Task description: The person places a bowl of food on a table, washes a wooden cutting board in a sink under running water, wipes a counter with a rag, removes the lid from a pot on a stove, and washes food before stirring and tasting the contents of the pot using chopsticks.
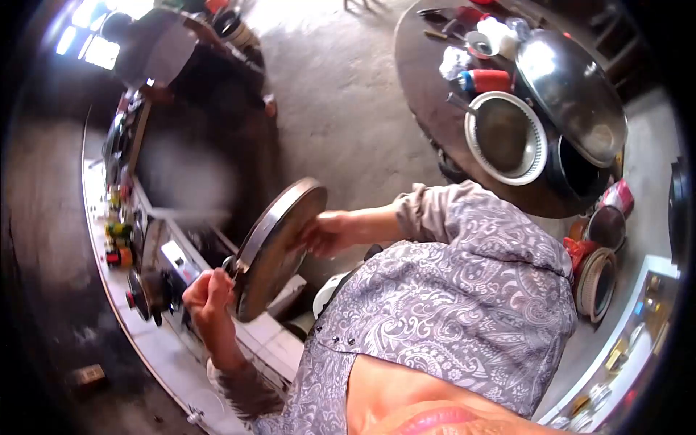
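A rough grey concrete floor [341, 94] fills the middle of the tilted, fisheye view, the largest surface in the room. Along one side runs a long pale tiled counter [167, 348] crowded with small bottles and jars, with bright windows [87, 43] at its far end, where another person in a grey top [156, 51] stands. On the opposite side stands a dark round wooden table [428, 94], carrying a large shiny steel wok lid [573, 87], a round white-rimmed sieve with a dark bowl [507, 138], a red cylindrical can [489, 80] and a white cup [480, 43].

The person wearing the camera has a grey paisley-patterned shirt [449, 304], which takes up much of the lower frame. Both arms reach towards the counter, holding a round flat metal pan with a dark underside and a pale steel rim [275, 246], tilted on edge above the counter's front edge. The right hand [326, 233] presses against the pan's dark face near its upper half, fingers spread on it. The left hand [206, 290] is clenched around the pan's lower rim, or a small handle there; which cannot be told.
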`<state>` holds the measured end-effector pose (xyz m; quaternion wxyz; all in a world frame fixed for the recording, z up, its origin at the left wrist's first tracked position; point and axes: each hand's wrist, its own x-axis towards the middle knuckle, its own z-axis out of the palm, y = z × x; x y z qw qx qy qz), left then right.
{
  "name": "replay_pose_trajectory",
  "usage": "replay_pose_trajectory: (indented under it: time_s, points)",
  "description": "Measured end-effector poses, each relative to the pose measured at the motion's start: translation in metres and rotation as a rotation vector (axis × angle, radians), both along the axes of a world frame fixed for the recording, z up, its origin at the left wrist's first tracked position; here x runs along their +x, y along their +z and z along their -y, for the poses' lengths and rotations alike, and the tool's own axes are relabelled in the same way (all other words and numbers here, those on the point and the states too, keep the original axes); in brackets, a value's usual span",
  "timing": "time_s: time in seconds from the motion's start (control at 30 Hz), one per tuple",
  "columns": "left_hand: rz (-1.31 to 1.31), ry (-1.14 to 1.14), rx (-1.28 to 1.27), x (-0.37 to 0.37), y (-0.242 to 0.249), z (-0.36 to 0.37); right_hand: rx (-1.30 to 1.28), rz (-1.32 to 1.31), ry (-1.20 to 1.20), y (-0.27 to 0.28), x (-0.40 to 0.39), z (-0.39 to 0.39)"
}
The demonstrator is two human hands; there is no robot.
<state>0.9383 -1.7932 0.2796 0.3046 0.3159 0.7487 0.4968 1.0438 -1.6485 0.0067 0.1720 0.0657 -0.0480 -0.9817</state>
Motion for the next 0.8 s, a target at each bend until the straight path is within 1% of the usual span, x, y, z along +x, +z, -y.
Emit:
replay_pose_trajectory:
  time_s: [0.03, 0.07, 0.1, 0.13, 0.17, 0.2, 0.23, 0.27, 0.3, 0.37, 0.4, 0.47, 0.5, 0.53, 0.57, 0.6, 0.63, 0.67, 0.7, 0.73, 0.77, 0.8]
  points:
    - [-0.071, -0.096, -0.008, -0.004, -0.004, -0.024, -0.025, 0.006, -0.111, 0.002, 0.012, -0.025]
    - [-0.144, -0.192, -0.013, -0.007, -0.009, -0.043, 0.049, 0.019, -0.294, 0.009, 0.022, -0.038]
    - [-0.213, -0.284, -0.006, -0.008, -0.009, -0.055, 0.035, -0.085, -0.323, -0.001, 0.020, -0.045]
    - [-0.370, -0.415, 0.013, -0.019, -0.012, -0.079, 0.187, -0.035, -0.513, 0.020, 0.030, -0.062]
    - [-0.508, -0.529, 0.065, -0.016, -0.012, -0.129, 0.167, -0.065, -0.633, 0.016, 0.040, -0.113]
    - [-0.584, -0.640, 0.086, -0.016, -0.020, -0.205, 0.141, -0.098, -0.752, 0.012, 0.050, -0.166]
    - [-0.602, -0.691, 0.076, 0.005, -0.021, -0.290, 0.106, -0.128, -0.846, 0.001, 0.065, -0.237]
    - [-0.771, -0.781, 0.095, 0.010, -0.028, -0.363, 0.072, -0.158, -0.941, -0.006, 0.077, -0.294]
    - [-0.801, -0.825, 0.097, 0.020, -0.026, -0.401, 0.064, -0.197, -1.018, -0.008, 0.082, -0.326]
    - [-0.798, -0.966, 0.162, 0.030, -0.027, -0.434, 0.053, -0.278, -1.173, -0.007, 0.087, -0.346]
    - [-0.795, -1.042, 0.190, 0.038, -0.029, -0.456, 0.018, -0.250, -1.226, -0.010, 0.093, -0.363]
    - [-0.779, -1.128, 0.145, 0.053, -0.034, -0.508, -0.073, -0.190, -1.333, -0.023, 0.100, -0.408]
    - [-0.774, -1.180, 0.137, 0.072, -0.043, -0.529, -0.048, -0.251, -1.313, -0.060, 0.111, -0.429]
    - [-0.784, -1.316, 0.159, 0.080, -0.061, -0.548, -0.071, -0.200, -1.405, -0.079, 0.122, -0.429]
    - [-0.797, -1.417, 0.201, 0.076, -0.082, -0.569, -0.096, -0.147, -1.496, -0.095, 0.120, -0.435]
    - [-0.798, -1.510, 0.245, 0.054, -0.098, -0.600, -0.121, -0.084, -1.578, -0.110, 0.098, -0.453]
    - [-0.798, -1.516, -0.002, 0.033, -0.089, -0.621, -0.152, -0.129, -1.608, -0.121, 0.077, -0.472]
    - [-0.815, -1.627, 0.114, 0.005, -0.113, -0.652, -0.184, -0.176, -1.635, -0.131, 0.057, -0.491]
    - [-0.831, -1.806, 0.269, -0.002, -0.132, -0.668, -0.340, 0.111, -1.698, -0.110, 0.061, -0.482]
    - [-0.895, -1.916, 0.199, 0.005, -0.145, -0.669, -0.505, 0.400, -1.730, -0.089, 0.074, -0.464]
    - [-0.817, -2.030, 0.202, 0.001, -0.157, -0.672, 0.521, 0.710, -1.848, -0.078, 0.085, -0.441]
    - [-0.847, -2.121, 0.173, -0.024, -0.179, -0.685, 0.997, 0.847, -1.729, -0.075, 0.075, -0.433]
